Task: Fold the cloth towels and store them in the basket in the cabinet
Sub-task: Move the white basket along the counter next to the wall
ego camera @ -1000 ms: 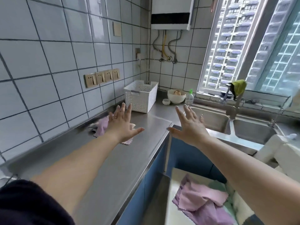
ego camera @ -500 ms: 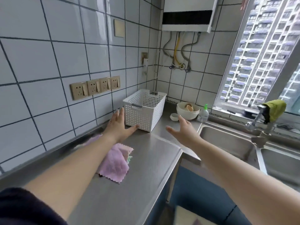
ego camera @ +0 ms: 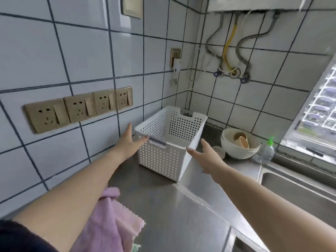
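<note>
Both hands are reaching toward the white basket point(ego camera: 169, 142), which is standing empty on the far part of the steel table point(ego camera: 181, 215), close to the tiled corner. The left hand point(ego camera: 130, 144) is spread, fingers extended, its thumb touching the basket's near rim by the handle cut-out. The right hand point(ego camera: 205, 155) is also spread and holding nothing, its thumb just beside the basket's right near corner; motion blur is making it hard to tell whether it is actually touching the plastic.

A pink towel point(ego camera: 111, 220) is lying on the near left of the table, partly under the left forearm. It appears to be folded, with a sliver of something green showing beneath it, possibly a second cloth.

As a judgement, the task is sitting at an early-to-middle stage: at least one towel looks folded, but nothing is in the basket, and the basket is on the table, not in a cabinet. Loading the towels and stowing the basket are both remaining. No cabinet is showing in this view.
</note>
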The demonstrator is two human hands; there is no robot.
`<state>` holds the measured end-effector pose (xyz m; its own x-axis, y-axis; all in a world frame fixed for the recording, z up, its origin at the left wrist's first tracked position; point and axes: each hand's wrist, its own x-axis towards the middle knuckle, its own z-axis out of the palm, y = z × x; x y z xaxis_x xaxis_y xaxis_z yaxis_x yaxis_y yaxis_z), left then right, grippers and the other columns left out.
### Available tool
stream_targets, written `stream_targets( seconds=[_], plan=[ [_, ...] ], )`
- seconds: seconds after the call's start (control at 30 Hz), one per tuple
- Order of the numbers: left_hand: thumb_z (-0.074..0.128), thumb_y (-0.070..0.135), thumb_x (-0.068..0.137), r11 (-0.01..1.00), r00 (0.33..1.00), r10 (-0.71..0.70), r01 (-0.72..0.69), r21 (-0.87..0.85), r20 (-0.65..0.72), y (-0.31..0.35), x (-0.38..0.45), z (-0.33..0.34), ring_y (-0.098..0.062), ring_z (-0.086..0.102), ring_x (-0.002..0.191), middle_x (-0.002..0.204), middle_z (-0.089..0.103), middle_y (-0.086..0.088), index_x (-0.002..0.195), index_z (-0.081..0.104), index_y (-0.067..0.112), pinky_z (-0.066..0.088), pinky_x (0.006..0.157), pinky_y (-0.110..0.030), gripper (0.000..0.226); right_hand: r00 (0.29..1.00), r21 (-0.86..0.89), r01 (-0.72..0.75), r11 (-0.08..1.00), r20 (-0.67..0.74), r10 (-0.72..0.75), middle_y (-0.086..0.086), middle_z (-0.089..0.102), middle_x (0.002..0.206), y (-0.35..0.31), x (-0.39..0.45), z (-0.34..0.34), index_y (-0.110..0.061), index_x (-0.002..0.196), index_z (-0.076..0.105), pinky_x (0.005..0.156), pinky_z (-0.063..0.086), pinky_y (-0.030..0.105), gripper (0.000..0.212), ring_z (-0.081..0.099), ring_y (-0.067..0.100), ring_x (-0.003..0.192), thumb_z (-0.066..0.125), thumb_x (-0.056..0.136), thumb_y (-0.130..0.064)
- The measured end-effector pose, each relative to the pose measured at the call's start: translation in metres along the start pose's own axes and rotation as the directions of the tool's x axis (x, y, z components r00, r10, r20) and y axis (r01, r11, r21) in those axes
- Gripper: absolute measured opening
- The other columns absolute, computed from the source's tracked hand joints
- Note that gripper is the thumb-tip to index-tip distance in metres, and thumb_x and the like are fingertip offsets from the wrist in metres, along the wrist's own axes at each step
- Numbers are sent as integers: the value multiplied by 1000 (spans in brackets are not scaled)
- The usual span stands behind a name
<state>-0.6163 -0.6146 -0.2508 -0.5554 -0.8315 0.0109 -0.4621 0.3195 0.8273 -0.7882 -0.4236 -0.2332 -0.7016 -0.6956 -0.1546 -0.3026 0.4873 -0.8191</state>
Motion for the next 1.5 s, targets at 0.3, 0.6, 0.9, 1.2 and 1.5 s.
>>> stream_targets(
  seconds=[0.3,0.6,0.9,1.2,1.5],
  plan=[
    [49,39,95,954,958,-200,143,-262,-206,-27,104,31,-28,39,132,149,36,-9,150,17,13,31,105,-37,68,981,374,-191,907,56,183,3,36,139,1,101,36,-23,143,22,80,57,45,61,41,20,104,54,92,-35],
    [53,28,93,926,940,-279,210,-314,-195,-36,130,45,-31,62,95,103,66,-11,114,58,13,48,81,-37,27,968,486,-247,839,157,194,0,45,129,24,122,47,-30,132,35,70,59,47,49,52,21,102,46,89,-10],
    [49,13,89,942,950,-244,184,-279,-197,-22,85,40,-22,55,70,93,63,-17,103,61,1,38,59,-27,22,971,519,-224,825,193,142,-6,56,122,41,95,34,-39,121,46,69,58,52,55,58,23,106,39,83,0],
    [49,7,87,908,943,-257,161,-386,-212,-3,-33,10,-17,55,70,101,63,-16,112,53,1,37,53,-24,26,980,512,-118,851,199,17,-4,63,114,39,-12,10,-44,124,48,71,58,49,65,63,23,101,38,83,6],
    [42,0,86,887,930,-242,97,-451,-276,-1,-214,-55,-19,59,69,85,64,-2,108,61,13,46,54,-26,32,953,493,-22,870,274,-131,0,65,111,23,-178,-7,-45,110,56,73,57,54,60,67,28,99,40,85,6]
  ],
)
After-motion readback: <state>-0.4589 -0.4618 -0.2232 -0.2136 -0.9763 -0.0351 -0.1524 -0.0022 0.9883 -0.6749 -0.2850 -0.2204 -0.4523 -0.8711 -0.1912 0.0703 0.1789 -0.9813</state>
